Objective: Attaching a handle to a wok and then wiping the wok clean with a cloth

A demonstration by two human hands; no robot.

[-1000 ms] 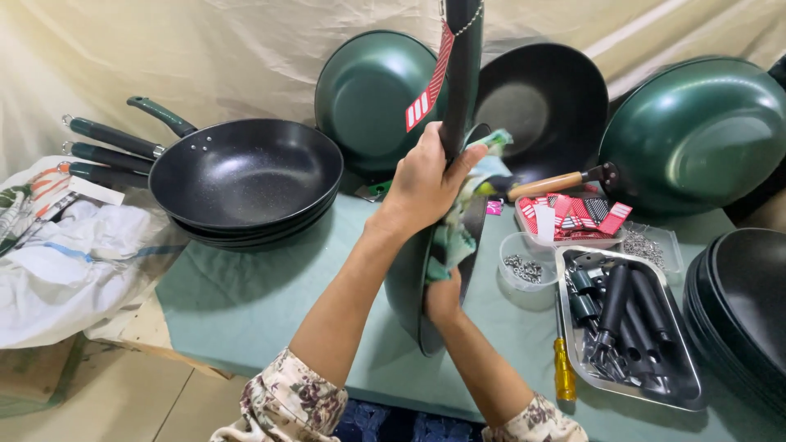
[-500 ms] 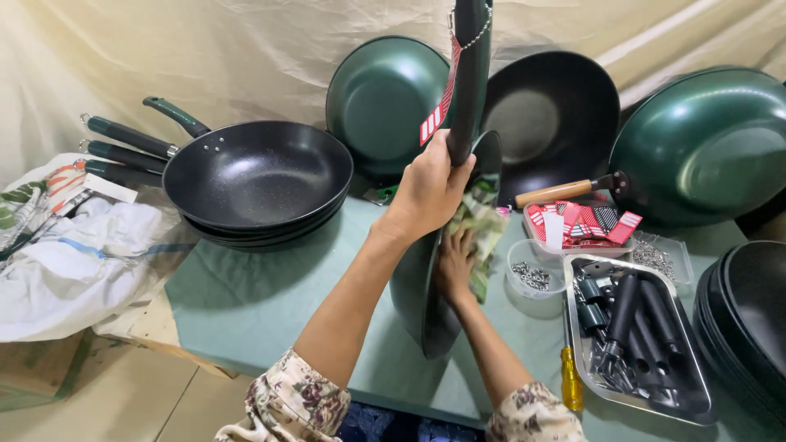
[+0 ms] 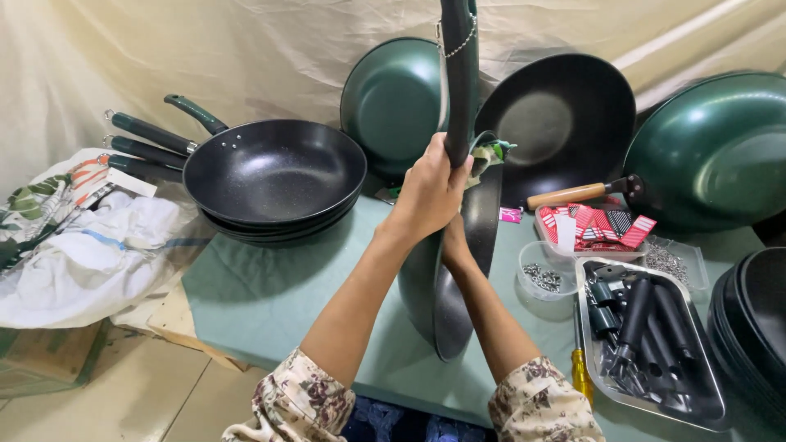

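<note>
My left hand (image 3: 430, 192) grips the dark handle (image 3: 458, 82) of a frying pan (image 3: 446, 278) that stands on edge over the green table (image 3: 262, 295), handle pointing up. A small chain hangs on the handle. My right hand (image 3: 454, 245) lies against the pan's dark inside, just under my left hand, which hides its fingers. A green cloth (image 3: 494, 152) sticks out above my left hand, between the pan and my right hand's fingers.
A stack of dark pans (image 3: 274, 176) with green handles sits at the left. Green and black woks (image 3: 393, 102) (image 3: 565, 119) (image 3: 712, 151) lean at the back. On the right are a metal tray of handles (image 3: 647, 336), a cup of screws (image 3: 544, 278), red tags (image 3: 594, 225), a yellow screwdriver (image 3: 580, 368) and more stacked pans (image 3: 757, 327). White cloth (image 3: 82, 245) lies at the left.
The pan has turned more edge-on, so its red tag no longer shows. My right hand with the cloth has slid up the pan to just under my left hand.
</note>
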